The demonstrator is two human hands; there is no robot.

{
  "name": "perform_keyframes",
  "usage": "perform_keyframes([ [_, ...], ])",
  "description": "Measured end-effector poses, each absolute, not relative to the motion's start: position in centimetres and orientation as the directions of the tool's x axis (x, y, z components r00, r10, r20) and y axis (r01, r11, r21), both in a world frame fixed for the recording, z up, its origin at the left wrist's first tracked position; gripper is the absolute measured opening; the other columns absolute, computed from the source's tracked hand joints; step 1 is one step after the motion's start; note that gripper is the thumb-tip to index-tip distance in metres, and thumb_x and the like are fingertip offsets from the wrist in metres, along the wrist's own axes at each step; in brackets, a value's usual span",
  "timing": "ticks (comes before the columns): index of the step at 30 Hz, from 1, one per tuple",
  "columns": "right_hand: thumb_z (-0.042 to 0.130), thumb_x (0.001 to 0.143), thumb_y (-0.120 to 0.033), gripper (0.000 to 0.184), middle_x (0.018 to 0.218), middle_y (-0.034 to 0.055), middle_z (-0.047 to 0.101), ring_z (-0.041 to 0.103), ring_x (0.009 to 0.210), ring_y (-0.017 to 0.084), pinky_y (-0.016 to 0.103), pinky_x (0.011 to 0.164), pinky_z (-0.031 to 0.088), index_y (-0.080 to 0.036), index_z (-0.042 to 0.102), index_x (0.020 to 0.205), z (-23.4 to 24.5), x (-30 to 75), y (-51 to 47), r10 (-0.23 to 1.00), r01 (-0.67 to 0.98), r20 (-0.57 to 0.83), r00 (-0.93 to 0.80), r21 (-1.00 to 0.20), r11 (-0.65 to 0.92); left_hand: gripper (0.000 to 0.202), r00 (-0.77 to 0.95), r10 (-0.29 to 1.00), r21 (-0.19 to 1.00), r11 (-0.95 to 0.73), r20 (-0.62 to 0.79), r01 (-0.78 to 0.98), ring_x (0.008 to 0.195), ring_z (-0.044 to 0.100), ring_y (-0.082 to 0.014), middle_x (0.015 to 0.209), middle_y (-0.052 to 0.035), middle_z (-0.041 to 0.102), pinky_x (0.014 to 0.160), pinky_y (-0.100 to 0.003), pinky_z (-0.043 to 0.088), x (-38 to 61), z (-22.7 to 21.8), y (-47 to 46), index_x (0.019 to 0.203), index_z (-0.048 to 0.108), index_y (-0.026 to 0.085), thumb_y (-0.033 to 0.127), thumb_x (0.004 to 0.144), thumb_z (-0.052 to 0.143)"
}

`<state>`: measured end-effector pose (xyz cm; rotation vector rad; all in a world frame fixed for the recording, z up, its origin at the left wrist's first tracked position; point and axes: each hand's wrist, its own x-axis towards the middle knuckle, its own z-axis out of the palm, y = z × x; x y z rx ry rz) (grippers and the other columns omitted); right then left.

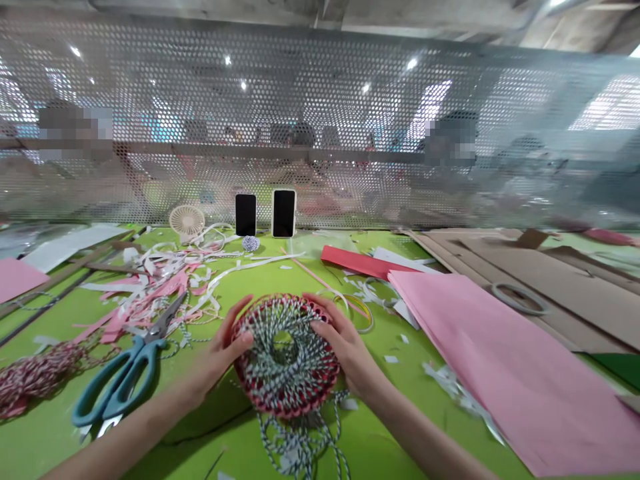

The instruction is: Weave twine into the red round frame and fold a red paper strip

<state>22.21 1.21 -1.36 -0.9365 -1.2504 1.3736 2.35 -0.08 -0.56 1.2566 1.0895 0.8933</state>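
A round ring wound with green-and-white twisted cord (295, 380), red along its outer edge, is held between my two hands over the green table. My left hand (227, 347) grips its left side, thumb on the cord and fingers around the rim. On the right side, my right hand (343, 337) holds it the same way, thumb resting on top. A small hole shows the table through the ring's middle. Loose loops of the same cord (305, 443) trail below it toward me. Most of my fingertips are hidden behind the rim.
Blue-handled scissors (120, 380) lie open at left, by a red-and-white cord bundle (43, 373) and pink and white paper scraps (160, 287). Pink sheets (500, 360) and cardboard (560, 280) cover the right. Two phones (284, 213) and a small fan (187, 220) stand before a perforated metal screen (320, 87).
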Motion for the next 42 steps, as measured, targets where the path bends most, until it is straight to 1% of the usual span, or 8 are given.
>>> perform_keyframes([
  [4, 0.05, 0.076, -0.03, 0.039, 0.124, 0.0015, 0.05, 0.045, 0.114, 0.019, 0.039, 0.101, 0.029, -0.028, 0.044, 0.115, -1.7, 22.4, 1.5, 0.978, -0.222, 0.119, -0.17, -0.972, 0.079, 0.081, 0.246, 0.961, 0.992, 0.113, -0.123, 0.054, 0.122, 0.035, -0.0278, 0.137, -0.0065, 0.035, 0.101, -0.04, 0.03, 2.5, -0.7, -0.1, 0.136, 0.01, 0.029, 0.046, 0.072, 0.057],
  [8, 0.046, 0.075, -0.023, 0.042, 0.123, 0.0016, 0.051, 0.044, 0.115, 0.018, 0.04, 0.101, 0.029, -0.028, 0.043, 0.117, -2.1, 23.0, 2.1, 0.947, -0.217, 0.185, -0.263, -0.968, 0.129, 0.077, 0.239, 0.97, 0.981, -0.005, -0.042, 0.192, 0.123, 0.033, -0.0291, 0.138, -0.0068, 0.034, 0.104, -0.044, 0.023, 2.5, -0.1, -0.2, 0.137, 0.008, 0.027, 0.043, 0.076, 0.053],
  [14, 0.051, 0.079, -0.041, 0.045, 0.122, 0.0054, 0.051, 0.047, 0.113, 0.021, 0.04, 0.095, 0.036, -0.029, 0.04, 0.121, -1.9, 23.3, 2.1, 0.913, 0.061, 0.315, -0.258, -0.938, 0.341, 0.067, 0.403, 0.914, 0.937, -0.176, 0.043, 0.3, 0.119, 0.038, -0.0286, 0.135, -0.0065, 0.038, 0.101, -0.045, 0.03, 2.4, 0.1, -0.2, 0.135, 0.016, 0.03, 0.038, 0.079, 0.051],
  [19, 0.039, 0.083, -0.049, 0.042, 0.12, 0.0064, 0.054, 0.05, 0.109, 0.022, 0.043, 0.093, 0.038, -0.028, 0.046, 0.118, -1.7, 23.1, 2.0, 0.887, 0.221, 0.352, -0.299, -0.879, 0.423, 0.061, 0.459, 0.887, 0.93, -0.209, 0.049, 0.304, 0.116, 0.042, -0.0261, 0.133, -0.004, 0.041, 0.099, -0.044, 0.032, 2.2, 0.1, 0.0, 0.133, 0.02, 0.033, 0.036, 0.08, 0.05],
  [27, 0.038, 0.082, -0.05, 0.046, 0.123, 0.0071, 0.052, 0.045, 0.115, 0.024, 0.044, 0.096, 0.034, -0.027, 0.044, 0.121, -2.1, 22.9, 2.3, 0.898, 0.256, 0.352, -0.263, -0.873, 0.416, 0.065, 0.464, 0.885, 0.947, -0.172, 0.027, 0.273, 0.116, 0.043, -0.0266, 0.133, -0.0046, 0.042, 0.099, -0.042, 0.033, 2.1, -0.1, 0.1, 0.134, 0.017, 0.033, 0.039, 0.078, 0.051],
  [35, 0.048, 0.077, -0.028, 0.048, 0.123, 0.0022, 0.051, 0.049, 0.108, 0.022, 0.041, 0.094, 0.037, -0.032, 0.039, 0.124, -1.8, 23.7, 2.6, 0.905, 0.124, 0.195, -0.378, -0.958, 0.259, 0.078, 0.378, 0.926, 0.978, -0.065, -0.016, 0.199, 0.117, 0.042, -0.0292, 0.135, -0.0082, 0.038, 0.1, -0.047, 0.029, 2.0, -0.3, 0.4, 0.136, 0.01, 0.031, 0.041, 0.074, 0.057],
  [38, 0.045, 0.076, -0.023, 0.048, 0.122, 0.0019, 0.051, 0.048, 0.108, 0.022, 0.041, 0.095, 0.035, -0.031, 0.04, 0.122, -1.8, 23.7, 2.6, 0.911, 0.136, 0.209, -0.355, -0.953, 0.271, 0.074, 0.355, 0.935, 0.974, -0.081, 0.0, 0.213, 0.117, 0.042, -0.0291, 0.135, -0.0068, 0.039, 0.1, -0.046, 0.029, 2.0, -0.3, 0.5, 0.135, 0.015, 0.032, 0.041, 0.075, 0.056],
  [42, 0.048, 0.077, -0.029, 0.049, 0.119, 0.0033, 0.052, 0.05, 0.106, 0.021, 0.04, 0.093, 0.038, -0.03, 0.036, 0.124, -1.3, 23.9, 2.5, 0.899, 0.109, 0.212, -0.384, -0.956, 0.272, 0.064, 0.408, 0.913, 0.959, -0.123, 0.008, 0.256, 0.119, 0.04, -0.027, 0.135, -0.0041, 0.04, 0.101, -0.042, 0.031, 2.0, 0.1, 0.4, 0.134, 0.022, 0.032, 0.039, 0.078, 0.052],
])
